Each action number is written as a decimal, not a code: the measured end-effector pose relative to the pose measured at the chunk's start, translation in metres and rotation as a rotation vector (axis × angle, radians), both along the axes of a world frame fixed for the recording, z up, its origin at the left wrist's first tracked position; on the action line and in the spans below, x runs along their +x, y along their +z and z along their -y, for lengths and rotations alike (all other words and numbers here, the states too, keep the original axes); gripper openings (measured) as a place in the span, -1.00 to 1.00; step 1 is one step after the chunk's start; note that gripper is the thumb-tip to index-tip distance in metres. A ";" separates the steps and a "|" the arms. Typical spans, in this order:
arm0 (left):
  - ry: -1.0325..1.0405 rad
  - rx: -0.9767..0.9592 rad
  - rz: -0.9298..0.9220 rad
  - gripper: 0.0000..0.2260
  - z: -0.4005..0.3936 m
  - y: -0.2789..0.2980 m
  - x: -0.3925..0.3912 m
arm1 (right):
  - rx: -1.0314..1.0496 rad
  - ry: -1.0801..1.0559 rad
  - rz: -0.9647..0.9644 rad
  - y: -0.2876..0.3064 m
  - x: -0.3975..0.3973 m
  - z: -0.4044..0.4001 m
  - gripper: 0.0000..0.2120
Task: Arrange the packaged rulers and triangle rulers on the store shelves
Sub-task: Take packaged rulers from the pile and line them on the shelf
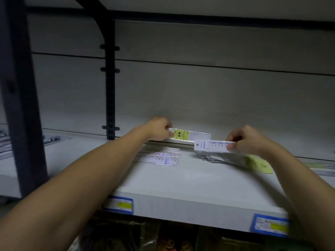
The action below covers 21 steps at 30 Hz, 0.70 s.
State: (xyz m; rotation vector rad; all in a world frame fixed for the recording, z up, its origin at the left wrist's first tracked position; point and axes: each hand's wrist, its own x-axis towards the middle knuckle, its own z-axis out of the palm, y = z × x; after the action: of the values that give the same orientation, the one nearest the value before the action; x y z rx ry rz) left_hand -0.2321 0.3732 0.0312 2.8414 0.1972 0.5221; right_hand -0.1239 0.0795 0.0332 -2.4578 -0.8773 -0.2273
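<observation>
White store shelf [181, 180], two packaged rulers held up.
Left hand [159, 129] pinches the yellow-labelled ruler [190, 135] near the back wall; right hand [244, 140] pinches the white ruler [211, 146] above a loose pile.

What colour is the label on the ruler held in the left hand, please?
Yellow-green label with dark print, seen in the head view.

The shelf [181, 182] looks like matt white board, smooth. The ruler packs [163, 160] near its back edge are glossy clear plastic (paper labels inside). The upright post [110, 87] looks like dark matt metal.
</observation>
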 end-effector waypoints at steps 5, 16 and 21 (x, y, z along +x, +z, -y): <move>-0.023 -0.082 -0.050 -0.87 -0.041 -0.002 -0.017 | 0.019 -0.054 0.016 -0.007 -0.024 -0.048 -0.90; 0.061 -0.207 -0.175 -0.65 -0.067 0.006 -0.049 | 0.180 -0.017 -0.057 -0.013 -0.053 -0.110 -0.92; 0.023 -0.319 -0.421 -0.82 -0.058 0.014 -0.057 | 0.247 -0.044 -0.084 -0.006 -0.052 -0.102 -0.88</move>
State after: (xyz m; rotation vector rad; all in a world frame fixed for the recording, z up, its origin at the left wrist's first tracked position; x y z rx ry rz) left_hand -0.2889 0.4310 0.0452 2.5978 0.3535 -0.1057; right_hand -0.1763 0.1818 0.0277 -2.2410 -0.7141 -0.2314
